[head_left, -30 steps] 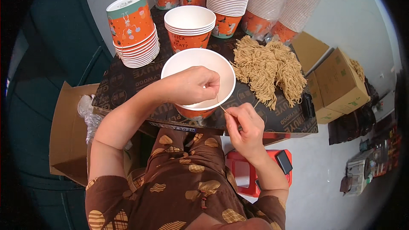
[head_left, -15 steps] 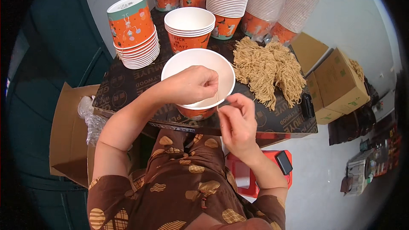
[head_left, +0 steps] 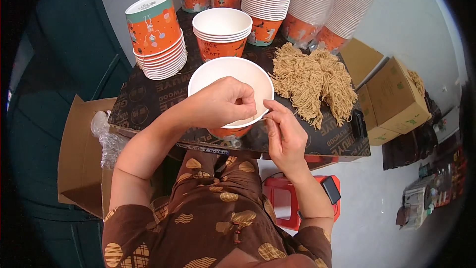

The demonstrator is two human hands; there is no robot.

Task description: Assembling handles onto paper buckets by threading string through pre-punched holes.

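A white-lined paper bucket point(head_left: 201, 77) with an orange printed outside stands at the table's front edge. My left hand point(head_left: 228, 101) reaches across its mouth, fingers closed in a pinch on a thin tan cord near the right front of the rim. My right hand point(head_left: 286, 136) is just outside the rim on the right, its thumb and forefinger pinched on the cord. Only a short bit of cord shows between the hands; the rest is hidden. A heap of tan cords point(head_left: 312, 82) lies to the right of the bucket.
Behind stands a short stack of buckets point(head_left: 221, 32), with an upside-down stack point(head_left: 157, 39) at its left. Tall bucket stacks point(head_left: 267, 0), some in plastic, line the wall. The dark plywood table point(head_left: 148, 104) has cardboard boxes point(head_left: 396, 99) to its right and a red stool point(head_left: 302, 201) below.
My right hand has moved up and slightly right, to the bucket's rim. My left hand has shifted slightly right and down, still pinching. The bucket stays in place.
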